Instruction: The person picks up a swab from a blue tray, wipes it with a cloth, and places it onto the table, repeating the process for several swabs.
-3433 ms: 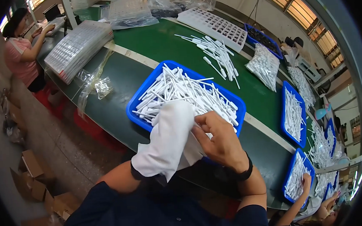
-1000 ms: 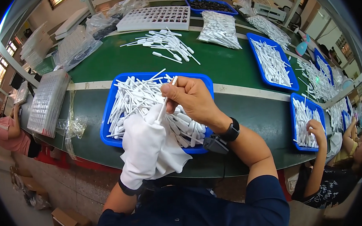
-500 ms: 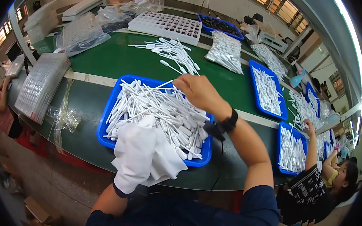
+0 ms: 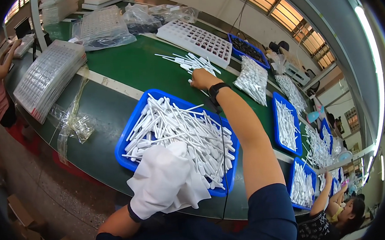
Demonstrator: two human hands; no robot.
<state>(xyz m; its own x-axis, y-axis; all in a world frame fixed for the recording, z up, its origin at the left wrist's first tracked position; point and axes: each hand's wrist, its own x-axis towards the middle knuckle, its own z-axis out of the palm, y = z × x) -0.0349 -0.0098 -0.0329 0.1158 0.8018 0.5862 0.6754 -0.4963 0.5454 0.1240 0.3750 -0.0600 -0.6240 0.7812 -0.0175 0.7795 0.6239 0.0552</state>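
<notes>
Head view: the right hand (image 4: 201, 79) reaches to twelve o'clock, fingers closing on a white plastic stick (image 4: 189, 63) in the loose pile. Light, stiff, slippery; best pinched mid-shaft. The left hand (image 4: 165, 180), cloth-covered, rests at the blue tray (image 4: 128, 132); its grip cannot be told.

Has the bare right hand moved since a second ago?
Yes. The right hand has left the blue tray and reached forward to the loose white sticks on the green belt.

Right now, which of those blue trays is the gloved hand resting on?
The big blue tray nearest the person, heaped with white plastic sticks; the gloved left hand lies on its near edge. The others sit farther right.
</notes>
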